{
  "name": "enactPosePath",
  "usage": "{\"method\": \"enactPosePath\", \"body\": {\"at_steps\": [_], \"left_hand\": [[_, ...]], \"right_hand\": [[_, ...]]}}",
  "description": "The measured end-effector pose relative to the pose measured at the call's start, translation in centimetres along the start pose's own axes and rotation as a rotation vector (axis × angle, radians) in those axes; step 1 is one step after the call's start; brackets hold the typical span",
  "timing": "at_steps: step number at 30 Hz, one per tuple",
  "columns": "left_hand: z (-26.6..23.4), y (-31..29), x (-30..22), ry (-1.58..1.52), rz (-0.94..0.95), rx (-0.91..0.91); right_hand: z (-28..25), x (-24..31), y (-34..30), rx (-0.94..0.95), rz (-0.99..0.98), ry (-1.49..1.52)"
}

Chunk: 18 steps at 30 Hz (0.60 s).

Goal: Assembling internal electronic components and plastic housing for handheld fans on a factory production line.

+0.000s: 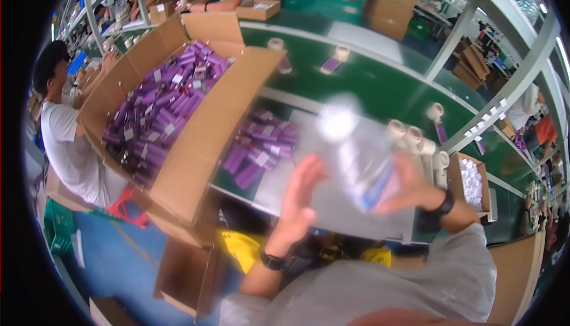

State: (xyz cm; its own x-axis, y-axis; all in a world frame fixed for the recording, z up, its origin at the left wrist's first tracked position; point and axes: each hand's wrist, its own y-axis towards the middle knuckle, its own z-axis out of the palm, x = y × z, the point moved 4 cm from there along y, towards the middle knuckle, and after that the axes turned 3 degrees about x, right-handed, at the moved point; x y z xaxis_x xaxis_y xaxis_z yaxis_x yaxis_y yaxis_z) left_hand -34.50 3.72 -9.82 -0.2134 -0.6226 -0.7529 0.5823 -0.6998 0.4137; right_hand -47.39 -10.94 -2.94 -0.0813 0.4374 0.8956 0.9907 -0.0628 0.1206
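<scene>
My right hand (pixel 407 186), a dark band on its wrist, is closed around the lower part of a clear plastic bottle (pixel 358 169). The bottle tilts up and to the left above the grey work surface (pixel 276 189), its white top (pixel 337 121) smeared by motion. My left hand (pixel 301 192) is raised just left of the bottle, fingers apart and holding nothing. Left of that hand, a pile of purple battery packs (pixel 261 148) with white labels lies on the work surface. Cream-coloured round housings (pixel 409 135) stand beyond my right hand.
A big cardboard box (pixel 202 154) full of purple packs stands at the left. Behind runs a green conveyor (pixel 380 83) carrying cream parts with purple pieces (pixel 332 64). A small box of white parts (pixel 472 180) sits at the right. A person (pixel 74 142) is seated at far left.
</scene>
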Motion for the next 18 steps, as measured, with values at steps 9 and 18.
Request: {"method": "enactPosePath", "body": {"at_steps": [9,18], "left_hand": [[0.9,0.3,-1.4,-0.218,-0.445,0.463],[2.8,0.3,-2.5,0.261,-0.543,0.253]], "right_hand": [[12.5,-7.9,-4.9,0.37,0.252,0.86],[11.9,-4.7,-5.1,-0.048,0.141,0.322]]}}
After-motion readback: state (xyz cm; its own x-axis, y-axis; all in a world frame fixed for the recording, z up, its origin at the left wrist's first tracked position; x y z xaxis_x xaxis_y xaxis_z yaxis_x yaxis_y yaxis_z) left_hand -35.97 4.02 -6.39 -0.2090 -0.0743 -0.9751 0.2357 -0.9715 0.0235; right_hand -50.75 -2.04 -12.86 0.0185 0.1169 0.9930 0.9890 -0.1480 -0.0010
